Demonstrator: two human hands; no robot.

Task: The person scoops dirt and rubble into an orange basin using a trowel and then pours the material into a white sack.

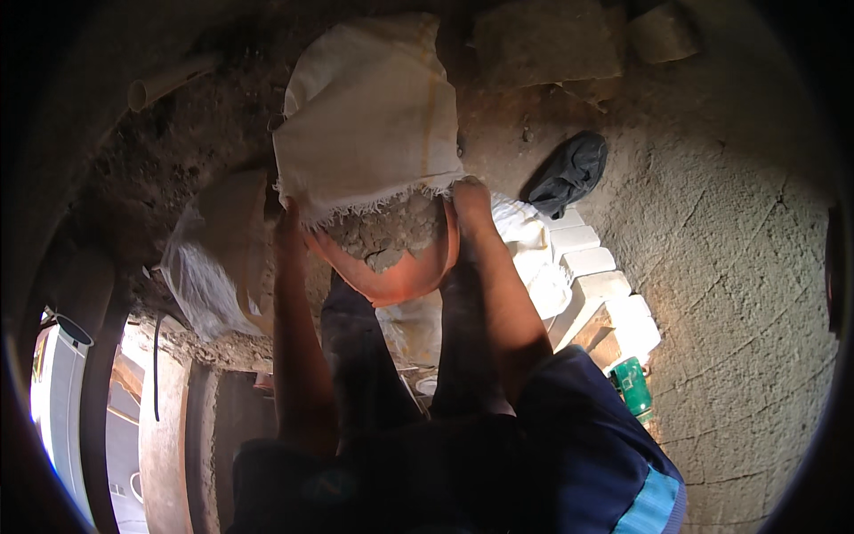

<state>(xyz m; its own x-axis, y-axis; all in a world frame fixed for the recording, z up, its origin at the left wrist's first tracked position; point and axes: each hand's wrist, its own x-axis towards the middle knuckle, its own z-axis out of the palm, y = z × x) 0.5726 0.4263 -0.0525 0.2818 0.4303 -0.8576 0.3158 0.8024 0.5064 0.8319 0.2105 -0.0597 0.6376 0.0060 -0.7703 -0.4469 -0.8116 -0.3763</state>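
Note:
In front of me, a whitish woven sack [369, 116] with a frayed mouth overlaps an orange tub [400, 283]. Grey lumpy rubble [391, 233] lies in the tub, under the sack's frayed edge. My right hand [470, 198] is closed at the right corner of the sack's mouth, against the tub's rim. On the opposite side my left hand [292, 218] sits at the left corner of the mouth, beside the rim; its fingers are in shadow and mostly hidden, but they appear closed round the sack's edge. Below the tub show my two legs.
Left of the tub stands a pale plastic sack [209, 267]. White blocks [587, 261] are stacked to the right, near a dark crumpled cloth [569, 169] and a green container [632, 387]. A rough plastered wall [729, 311] rises at right; a pipe [169, 82] lies far left.

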